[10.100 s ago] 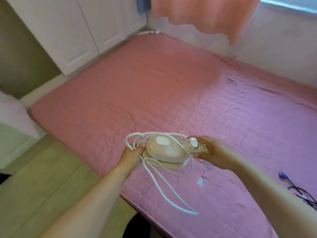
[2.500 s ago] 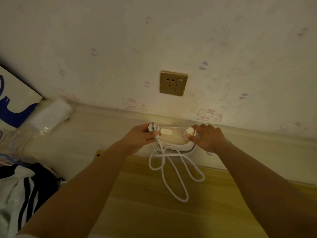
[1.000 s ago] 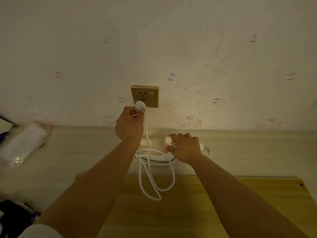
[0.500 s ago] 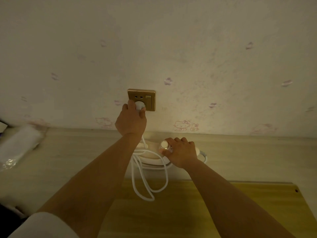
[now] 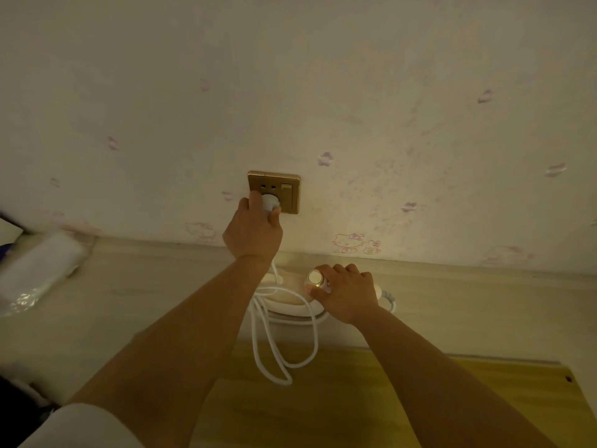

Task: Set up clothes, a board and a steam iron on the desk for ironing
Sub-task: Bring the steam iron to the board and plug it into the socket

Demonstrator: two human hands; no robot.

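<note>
Up against the wall, the steam iron (image 5: 287, 297) sits on the pale worktop (image 5: 145, 302), just below the gold socket (image 5: 274, 191). Right hand (image 5: 345, 294) is on top of it, fingers curled round the handle end, thumb next to the round silver knob (image 5: 315, 277). Left hand (image 5: 253, 231) is up at the socket, fingers pinching the white plug (image 5: 269, 203), which is pressed against the lower part of the plate; can't tell if the pins are fully in. The white cord (image 5: 274, 344) drops from the plug behind the left wrist, wraps loosely round the iron and hangs in a couple of loops over the front of it onto the yellowish wooden board (image 5: 339, 409) lying nearer the camera. Off to the far left on the worktop there's a white roll in clear plastic (image 5: 38, 273), a bit blurry. Wall (image 5: 387, 108) has faded cartoon-cat and little flower prints on it. A white sleeve (image 5: 80, 426) shows at the bottom left corner.
</note>
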